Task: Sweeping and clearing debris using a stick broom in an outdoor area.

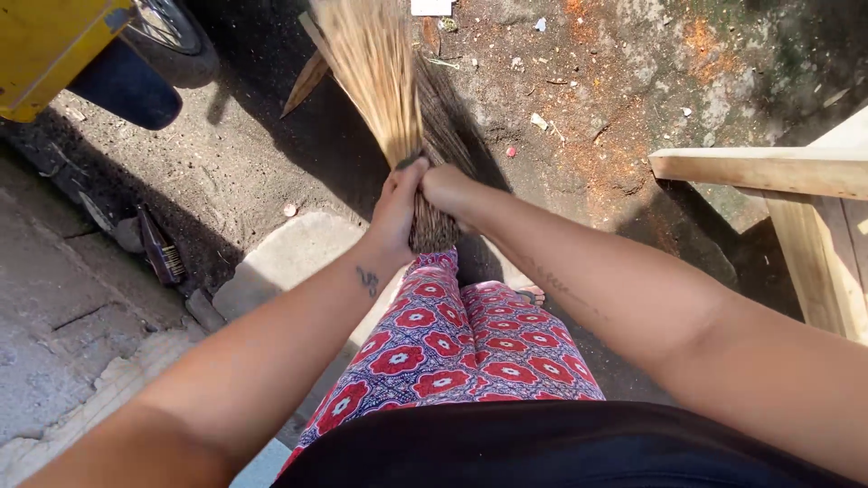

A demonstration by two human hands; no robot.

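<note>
Broom of stiff straw-coloured sticks is held bristles forward over the dirt ground, its bound dark base at the middle of the view. Left hand is clenched around the base from the left side. Right hand grips the same base from the right, touching the left hand. Both forearms extend over red flower-patterned trousers. Yellow vehicle stands at upper left; wooden frame at right; stone slab lies below the hands
</note>
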